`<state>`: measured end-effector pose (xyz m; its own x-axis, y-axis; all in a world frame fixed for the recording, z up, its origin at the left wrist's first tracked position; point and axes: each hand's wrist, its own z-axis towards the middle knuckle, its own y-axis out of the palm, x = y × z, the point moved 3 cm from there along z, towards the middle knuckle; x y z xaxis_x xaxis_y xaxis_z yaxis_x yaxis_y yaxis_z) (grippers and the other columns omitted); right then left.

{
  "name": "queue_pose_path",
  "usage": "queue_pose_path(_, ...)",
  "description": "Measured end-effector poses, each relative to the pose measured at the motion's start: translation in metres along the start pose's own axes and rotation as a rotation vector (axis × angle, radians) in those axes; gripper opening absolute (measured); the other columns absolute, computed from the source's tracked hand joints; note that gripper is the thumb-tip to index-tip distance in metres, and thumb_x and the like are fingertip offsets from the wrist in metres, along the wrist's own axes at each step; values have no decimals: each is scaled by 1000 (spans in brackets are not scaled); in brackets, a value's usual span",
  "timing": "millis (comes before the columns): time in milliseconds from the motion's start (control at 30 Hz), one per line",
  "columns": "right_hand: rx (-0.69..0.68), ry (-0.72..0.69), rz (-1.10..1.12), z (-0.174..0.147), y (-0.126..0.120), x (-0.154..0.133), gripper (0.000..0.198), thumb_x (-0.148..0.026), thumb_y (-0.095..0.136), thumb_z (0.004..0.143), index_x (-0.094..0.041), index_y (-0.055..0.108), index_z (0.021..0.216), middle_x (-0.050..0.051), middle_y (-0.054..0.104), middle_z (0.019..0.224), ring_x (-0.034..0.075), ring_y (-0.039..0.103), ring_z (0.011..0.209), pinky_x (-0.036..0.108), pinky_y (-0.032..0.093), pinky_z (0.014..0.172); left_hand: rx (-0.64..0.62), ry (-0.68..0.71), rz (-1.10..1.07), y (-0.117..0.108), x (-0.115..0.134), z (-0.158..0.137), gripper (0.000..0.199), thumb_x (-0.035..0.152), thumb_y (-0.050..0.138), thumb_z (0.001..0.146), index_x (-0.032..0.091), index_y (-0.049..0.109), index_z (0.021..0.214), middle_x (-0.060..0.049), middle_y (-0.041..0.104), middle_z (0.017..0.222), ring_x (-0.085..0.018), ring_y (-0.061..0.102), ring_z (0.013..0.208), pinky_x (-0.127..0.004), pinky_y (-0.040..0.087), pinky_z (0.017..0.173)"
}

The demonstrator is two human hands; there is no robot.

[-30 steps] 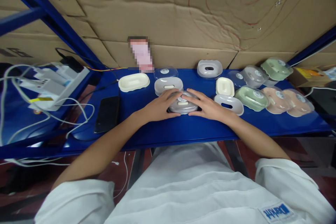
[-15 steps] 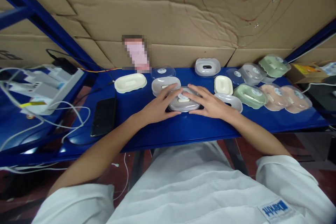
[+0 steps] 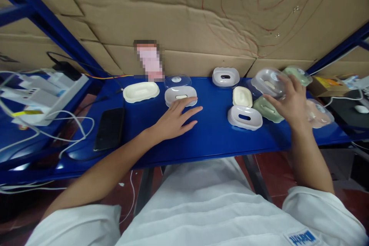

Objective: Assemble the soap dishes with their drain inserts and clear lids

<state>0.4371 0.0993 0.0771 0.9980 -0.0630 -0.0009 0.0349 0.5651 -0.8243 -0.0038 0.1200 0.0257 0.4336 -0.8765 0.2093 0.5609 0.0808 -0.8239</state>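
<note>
My right hand (image 3: 290, 102) holds a grey soap box with a clear lid (image 3: 268, 81) in the air over the right end of the blue shelf (image 3: 210, 138), above a green box (image 3: 266, 108). My left hand (image 3: 175, 117) lies flat on the shelf with fingers spread, holding nothing. Its fingertips are just in front of a grey lidless box (image 3: 180, 95). A grey tray with a slot (image 3: 245, 117) sits between my hands.
A cream tray (image 3: 141, 91), a clear lid (image 3: 178, 81), another grey tray (image 3: 225, 76), a small cream tray (image 3: 242, 96) and pink and green lidded boxes (image 3: 318, 112) stand on the shelf. A black phone (image 3: 108, 128) and a white cabled charger (image 3: 43, 92) lie left. Cardboard backs the shelf.
Both hands were pressed on the grey lidded box at the shelf's middle. My right hand has carried it up and to the right; my left hand stayed and now rests flat.
</note>
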Motion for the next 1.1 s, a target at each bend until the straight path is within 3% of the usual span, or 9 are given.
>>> queue_pose_path(167,-7,170,-100,-3,3,27,83,-54,77,89,-21,48,160,22,44,166,39,45,147,51,35,121,5,22,34,0,3,0,44,28,62,105,28,60,148,-18,52,160,-37,53,147,-63,47,119)
queue_pose_path(533,-52,427,-138,28,28,27,82,-54,78,85,-24,54,157,24,48,161,44,49,131,57,46,98,-99,49,69,6,1,-1,31,27,59,106,24,71,134,-17,56,156,-36,54,144,-61,45,119)
queue_pose_path(800,-174,442,-270,39,37,39,81,-71,58,99,-20,48,161,30,53,151,42,55,130,55,45,98,-146,82,110,7,3,0,29,28,56,108,19,74,130,-19,57,154,-38,55,143,-61,46,117)
queue_pose_path(1100,-241,466,-290,45,32,31,77,-68,50,106,-16,44,163,32,51,153,41,53,135,50,41,97,-178,95,122,9,4,-1,28,29,56,109,19,74,128,-19,58,153,-37,55,142,-59,47,116)
